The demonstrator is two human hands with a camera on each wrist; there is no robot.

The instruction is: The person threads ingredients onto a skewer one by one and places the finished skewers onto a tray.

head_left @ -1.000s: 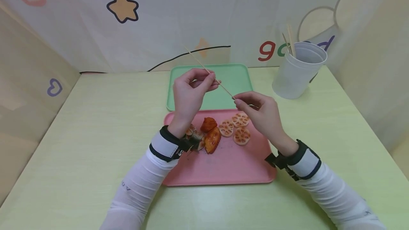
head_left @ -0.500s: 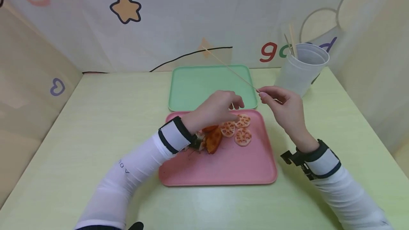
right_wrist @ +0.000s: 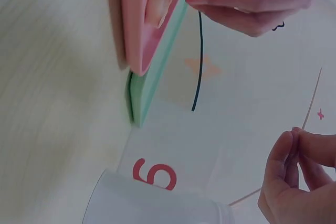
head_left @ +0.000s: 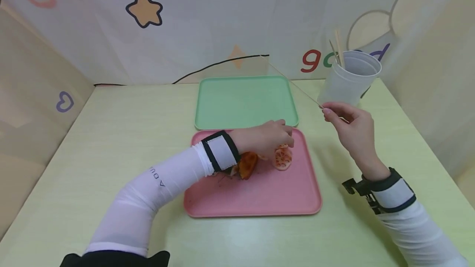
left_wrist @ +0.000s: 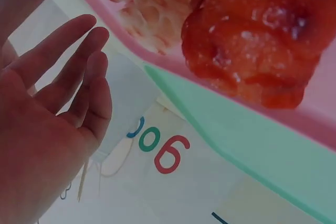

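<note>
Left fingers [head_left: 288, 139] — lotus slices [head_left: 283, 160] half-hidden

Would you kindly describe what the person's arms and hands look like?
The left hand and right hand are ungloved. The left sleeve is white with dark lettering; the right sleeve is also white. The left wristband and right wristband are white, edged black.

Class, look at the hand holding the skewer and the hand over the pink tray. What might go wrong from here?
1. The right hand pinches the thin skewer near one end, so its long free length might wobble or poke the left hand.
2. The lotus slices lie close together on the pink tray; picking one might nudge another.
3. The right hand appears near the cup and might knock it, though the gap is unclear.
</note>
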